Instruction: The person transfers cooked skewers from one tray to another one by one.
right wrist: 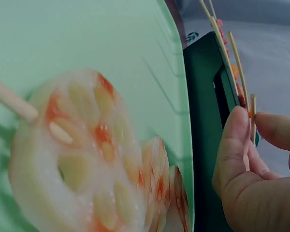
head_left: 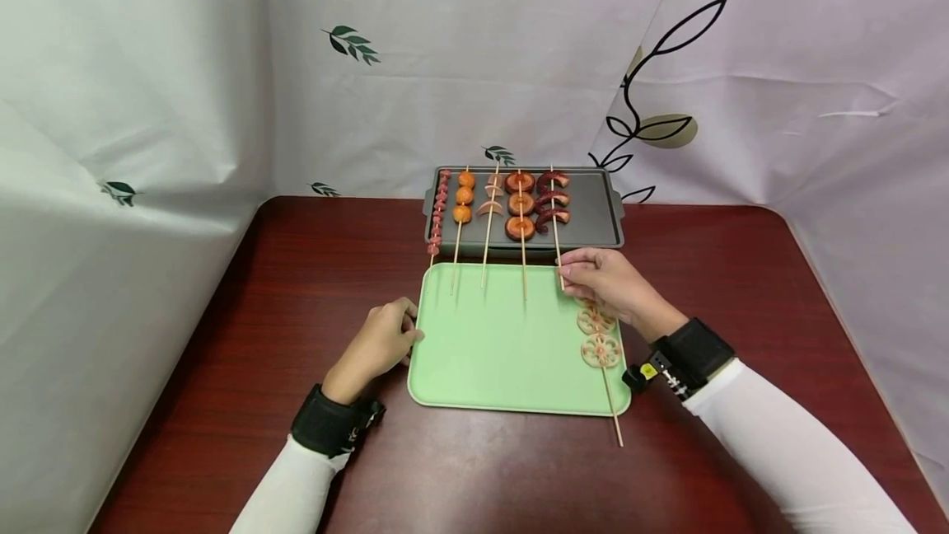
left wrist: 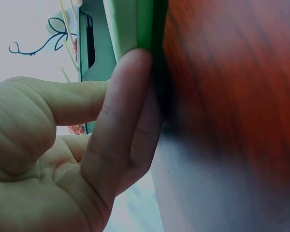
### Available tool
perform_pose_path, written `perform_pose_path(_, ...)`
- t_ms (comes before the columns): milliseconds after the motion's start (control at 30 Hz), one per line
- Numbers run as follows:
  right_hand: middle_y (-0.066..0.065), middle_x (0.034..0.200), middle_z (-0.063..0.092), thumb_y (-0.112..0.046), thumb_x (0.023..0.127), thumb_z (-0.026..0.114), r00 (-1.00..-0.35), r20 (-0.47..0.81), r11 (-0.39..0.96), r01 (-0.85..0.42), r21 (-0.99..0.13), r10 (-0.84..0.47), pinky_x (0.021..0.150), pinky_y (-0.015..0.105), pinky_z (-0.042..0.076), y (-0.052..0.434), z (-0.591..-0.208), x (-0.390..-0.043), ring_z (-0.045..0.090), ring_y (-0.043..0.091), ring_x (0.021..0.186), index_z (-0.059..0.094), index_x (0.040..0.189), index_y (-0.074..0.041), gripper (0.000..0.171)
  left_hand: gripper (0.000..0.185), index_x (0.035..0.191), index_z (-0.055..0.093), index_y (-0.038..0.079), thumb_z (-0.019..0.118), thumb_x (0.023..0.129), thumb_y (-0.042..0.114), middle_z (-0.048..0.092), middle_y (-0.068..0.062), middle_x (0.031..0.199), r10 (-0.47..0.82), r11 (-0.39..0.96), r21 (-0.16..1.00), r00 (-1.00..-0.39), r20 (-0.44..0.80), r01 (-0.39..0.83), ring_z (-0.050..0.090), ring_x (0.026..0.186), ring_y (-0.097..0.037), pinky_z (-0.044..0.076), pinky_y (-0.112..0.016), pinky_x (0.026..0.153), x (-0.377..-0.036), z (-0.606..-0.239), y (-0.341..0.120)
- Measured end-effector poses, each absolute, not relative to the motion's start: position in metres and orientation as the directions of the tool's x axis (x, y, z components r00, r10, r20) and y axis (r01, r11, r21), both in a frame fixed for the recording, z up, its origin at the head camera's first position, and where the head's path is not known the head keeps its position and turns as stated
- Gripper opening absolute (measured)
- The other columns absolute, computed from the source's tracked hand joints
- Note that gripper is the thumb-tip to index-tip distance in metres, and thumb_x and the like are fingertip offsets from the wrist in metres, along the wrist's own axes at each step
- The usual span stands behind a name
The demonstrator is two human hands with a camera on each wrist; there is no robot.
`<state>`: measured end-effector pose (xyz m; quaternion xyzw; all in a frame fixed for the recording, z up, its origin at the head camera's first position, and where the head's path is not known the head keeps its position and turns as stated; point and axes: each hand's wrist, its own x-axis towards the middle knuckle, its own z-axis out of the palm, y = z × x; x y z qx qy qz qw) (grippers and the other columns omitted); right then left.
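Observation:
My right hand (head_left: 610, 283) pinches the bare lower stick of an octopus tentacle skewer (head_left: 552, 203) between thumb and fingertips. The dark red curled pieces of that skewer lie over the grey grill pan (head_left: 589, 208). In the right wrist view the fingers (right wrist: 238, 130) close on the stick beside the pan's near edge. Below this hand a lotus root skewer (head_left: 600, 350) lies on the right side of the light green tray (head_left: 489, 353), its stick passing over the front rim. My left hand (head_left: 378, 340) grips the tray's left rim, fingertips at the edge in the left wrist view.
Left of the octopus, other skewers lie across the pan: small pink pieces (head_left: 437, 221), orange balls (head_left: 465, 195), pale pink slices (head_left: 493, 188) and brown round slices (head_left: 521, 203). Their sticks reach over the tray's back rim. A patterned cloth (head_left: 474, 48) hangs behind the reddish-brown table (head_left: 712, 270).

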<state>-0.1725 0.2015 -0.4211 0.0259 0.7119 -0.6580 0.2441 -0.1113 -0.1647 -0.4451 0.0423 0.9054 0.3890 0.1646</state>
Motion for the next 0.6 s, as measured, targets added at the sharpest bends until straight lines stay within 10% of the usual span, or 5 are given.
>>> perform_pose_path(600, 0.012, 0.111, 0.07, -0.008, 0.104, 0.062, -0.882, -0.387, 0.21, 0.339, -0.917, -0.268, 0.091, 0.031, 0.064, 0.2027, -0.4199, -0.1795, 0.072, 0.015, 0.094, 0.052, 0.137, 0.008, 0.038, 0.028, 0.124, 0.058, -0.007, 0.067, 0.097, -0.001, 0.061, -0.014, 0.086, 0.206, 0.696, 0.717, -0.942, -0.264, -0.049, 0.063, 0.054, -0.018, 0.059, -0.029, 0.051, -0.1108, -0.4435, -0.164)
